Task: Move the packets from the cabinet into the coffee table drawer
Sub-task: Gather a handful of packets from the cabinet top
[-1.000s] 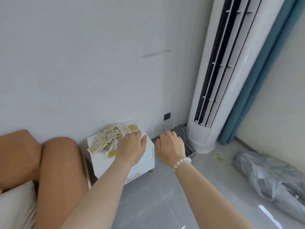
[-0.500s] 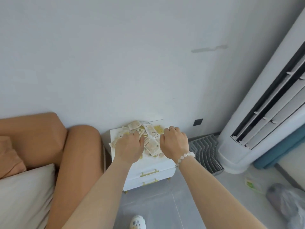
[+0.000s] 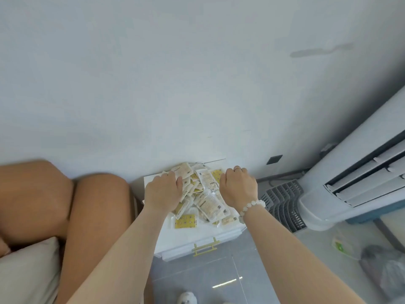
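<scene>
A heap of small yellow and white packets [image 3: 202, 194] lies on top of a low white cabinet [image 3: 192, 238] with gold handles, against the wall. My left hand [image 3: 163, 193] lies on the left side of the heap, fingers curled down into the packets. My right hand [image 3: 237, 186], with a bead bracelet at the wrist, covers the right side, fingers curled over the packets at the far edge. One yellow packet [image 3: 185, 221] lies flat near the cabinet's front. The coffee table drawer is out of sight.
A brown leather sofa arm [image 3: 65, 205] with a beige cushion [image 3: 28, 275] stands left of the cabinet. A white tower air conditioner [image 3: 350, 176] and a grey slatted rack [image 3: 282, 200] are at the right. A plastic bag [image 3: 388, 270] lies on the grey tiled floor.
My view has swung left and closer to the cabinet. My right hand moved from beside the cabinet onto the heap, and both hands now bracket the packets from either side.
</scene>
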Action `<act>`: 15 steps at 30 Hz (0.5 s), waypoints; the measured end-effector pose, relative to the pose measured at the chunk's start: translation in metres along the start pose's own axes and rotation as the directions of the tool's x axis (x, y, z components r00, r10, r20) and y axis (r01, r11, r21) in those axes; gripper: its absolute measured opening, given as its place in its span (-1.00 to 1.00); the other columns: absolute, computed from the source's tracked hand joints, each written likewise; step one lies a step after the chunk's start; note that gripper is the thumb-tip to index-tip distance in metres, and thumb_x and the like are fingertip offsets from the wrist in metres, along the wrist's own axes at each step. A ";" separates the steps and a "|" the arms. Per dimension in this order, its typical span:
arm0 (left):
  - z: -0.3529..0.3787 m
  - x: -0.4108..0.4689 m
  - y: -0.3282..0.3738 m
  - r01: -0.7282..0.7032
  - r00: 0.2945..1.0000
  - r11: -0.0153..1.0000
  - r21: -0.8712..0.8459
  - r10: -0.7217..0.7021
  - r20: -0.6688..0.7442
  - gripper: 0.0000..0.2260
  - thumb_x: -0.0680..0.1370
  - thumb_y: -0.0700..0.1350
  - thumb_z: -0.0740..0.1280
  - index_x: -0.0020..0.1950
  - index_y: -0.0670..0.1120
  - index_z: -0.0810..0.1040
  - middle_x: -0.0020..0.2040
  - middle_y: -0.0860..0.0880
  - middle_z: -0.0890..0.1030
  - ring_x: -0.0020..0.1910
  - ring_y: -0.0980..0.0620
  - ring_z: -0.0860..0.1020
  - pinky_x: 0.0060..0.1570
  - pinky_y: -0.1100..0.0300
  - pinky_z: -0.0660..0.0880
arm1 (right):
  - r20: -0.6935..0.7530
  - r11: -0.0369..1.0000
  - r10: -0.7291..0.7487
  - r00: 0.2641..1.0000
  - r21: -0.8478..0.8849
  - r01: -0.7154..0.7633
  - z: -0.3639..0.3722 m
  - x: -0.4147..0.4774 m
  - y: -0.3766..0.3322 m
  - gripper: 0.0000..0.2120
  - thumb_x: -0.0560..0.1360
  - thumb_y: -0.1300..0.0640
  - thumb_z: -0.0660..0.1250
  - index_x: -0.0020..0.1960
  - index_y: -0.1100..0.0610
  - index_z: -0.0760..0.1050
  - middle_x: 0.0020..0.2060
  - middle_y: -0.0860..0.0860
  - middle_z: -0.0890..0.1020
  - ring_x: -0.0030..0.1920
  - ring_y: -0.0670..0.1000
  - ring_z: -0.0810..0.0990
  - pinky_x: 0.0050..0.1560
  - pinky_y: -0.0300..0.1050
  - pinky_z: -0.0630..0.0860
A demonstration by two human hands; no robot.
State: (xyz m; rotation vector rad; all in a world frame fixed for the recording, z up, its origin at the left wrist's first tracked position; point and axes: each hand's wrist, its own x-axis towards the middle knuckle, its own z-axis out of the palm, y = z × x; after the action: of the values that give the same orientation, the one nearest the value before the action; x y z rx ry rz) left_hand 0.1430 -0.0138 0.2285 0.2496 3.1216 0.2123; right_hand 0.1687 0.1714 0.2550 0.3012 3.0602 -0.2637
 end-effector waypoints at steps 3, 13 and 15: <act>0.023 0.017 -0.005 0.013 1.000 1.000 0.016 -0.013 -0.005 -0.58 0.62 0.03 -0.01 -0.08 -0.22 0.51 -0.19 -0.15 0.59 -0.16 -0.18 0.57 -0.33 0.12 0.35 | 0.043 0.999 0.044 0.998 -0.005 -0.044 0.014 0.027 0.013 -0.64 0.62 0.07 -0.03 -0.01 0.22 0.48 -0.01 0.09 0.53 0.03 0.10 0.46 -0.12 -0.09 0.31; 0.048 0.083 -0.037 0.356 0.914 0.933 0.056 -0.360 0.186 -0.62 0.64 0.03 -0.01 0.10 -0.18 0.48 0.04 -0.14 0.57 0.05 -0.15 0.53 -0.07 0.06 0.44 | 0.256 0.998 -0.031 0.966 0.057 0.017 0.072 0.128 0.010 -0.61 0.62 0.03 -0.04 0.14 0.22 0.47 0.10 0.09 0.50 0.14 0.10 0.44 0.01 -0.05 0.40; 0.049 0.098 -0.044 0.414 0.889 0.909 0.049 -0.415 0.195 -0.63 0.64 0.03 0.00 0.08 -0.18 0.49 0.02 -0.14 0.58 0.04 -0.15 0.52 -0.09 0.06 0.42 | 0.312 1.000 -0.004 0.950 0.023 -0.003 0.081 0.147 0.020 -0.61 0.62 0.02 -0.03 0.20 0.22 0.44 0.15 0.10 0.48 0.19 0.10 0.43 0.01 -0.05 0.40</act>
State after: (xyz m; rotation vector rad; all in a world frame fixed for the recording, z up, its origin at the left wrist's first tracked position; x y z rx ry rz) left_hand 0.0395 -0.0346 0.1745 -0.3750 2.8801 0.1588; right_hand 0.0318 0.2040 0.1619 0.2341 2.7465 -0.3139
